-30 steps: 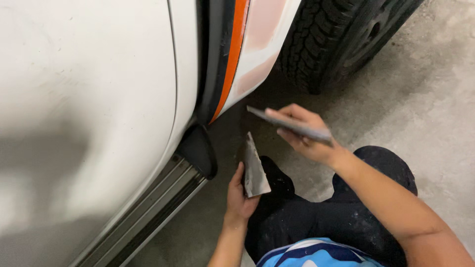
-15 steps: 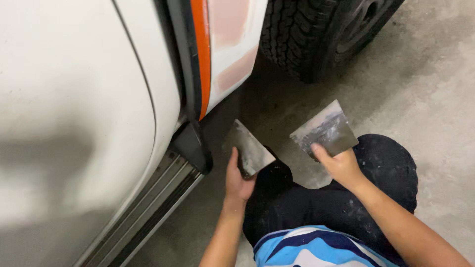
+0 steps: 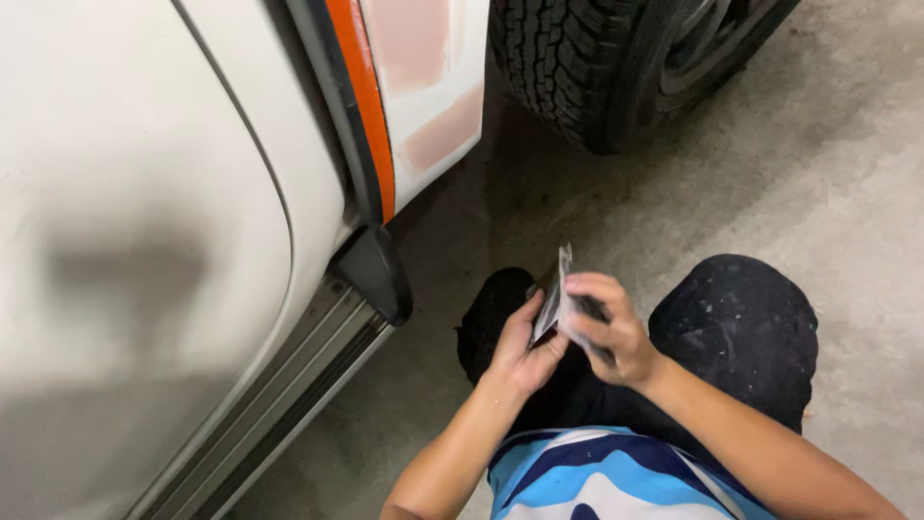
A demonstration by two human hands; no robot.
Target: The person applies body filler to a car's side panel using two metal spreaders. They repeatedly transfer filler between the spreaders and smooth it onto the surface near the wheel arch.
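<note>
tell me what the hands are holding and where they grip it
Two thin metal spreader blades, pressed together between the left hand and right hand, gripped at their lower ends; upper edges stick out.

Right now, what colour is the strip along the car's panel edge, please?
Orange strip, seen in the head view.

Two spreader blades [image 3: 556,303] between both hands

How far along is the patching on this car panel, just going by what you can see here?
Done, apparently: pinkish filler patches already cover part of the white panel beside the tyre. In hand: the left hand and right hand press two flat metal spreaders together over the knees, away from the car. Left: the patches look dull and unpainted, so smoothing and painting seem still to come.
</note>
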